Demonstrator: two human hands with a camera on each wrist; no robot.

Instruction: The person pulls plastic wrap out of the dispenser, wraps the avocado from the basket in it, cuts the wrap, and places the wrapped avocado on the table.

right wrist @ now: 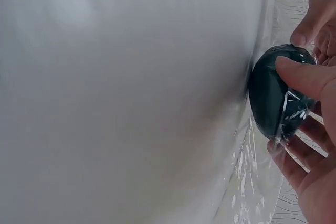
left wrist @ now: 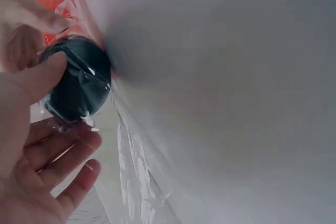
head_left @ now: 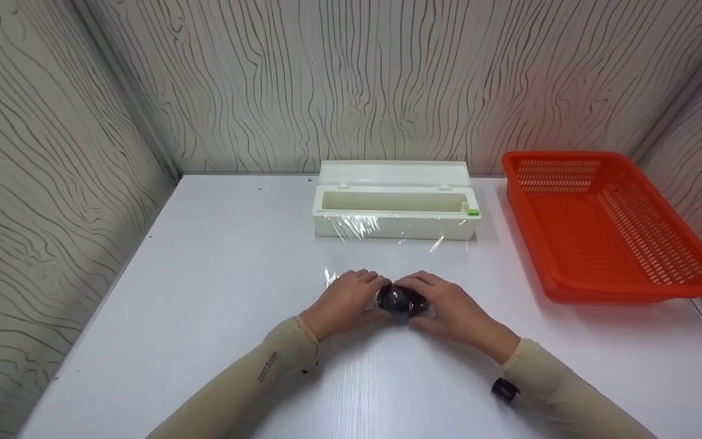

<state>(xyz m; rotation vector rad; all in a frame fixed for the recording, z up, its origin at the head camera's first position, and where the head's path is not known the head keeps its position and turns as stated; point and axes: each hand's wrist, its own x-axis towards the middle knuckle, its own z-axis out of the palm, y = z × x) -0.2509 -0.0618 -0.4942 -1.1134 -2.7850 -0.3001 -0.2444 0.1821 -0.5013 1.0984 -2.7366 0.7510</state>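
Observation:
A dark, rounded object (head_left: pixel 397 300), partly covered in clear plastic film, sits on the white table between both hands. My left hand (head_left: pixel 349 303) holds its left side, the thumb at the near side and fingers at the far side. Opposite it, my right hand (head_left: pixel 450 309) grips the right side in the same way. Both wrist views show the object as dark green, smooth and oval, with a thumb pressed on the film over it. Clear cling film (left wrist: pixel 139 182) stretches away from it toward a white film dispenser box (head_left: pixel 395 228), whose lid stands up.
A green slider (head_left: pixel 473 212) sits at the right end of the dispenser's front edge. To the right stands a red perforated plastic basket (head_left: pixel 549 277). A small black device (head_left: pixel 505 391) is by the right sleeve. Patterned wall panels (head_left: pixel 351 85) border the table at the back and sides.

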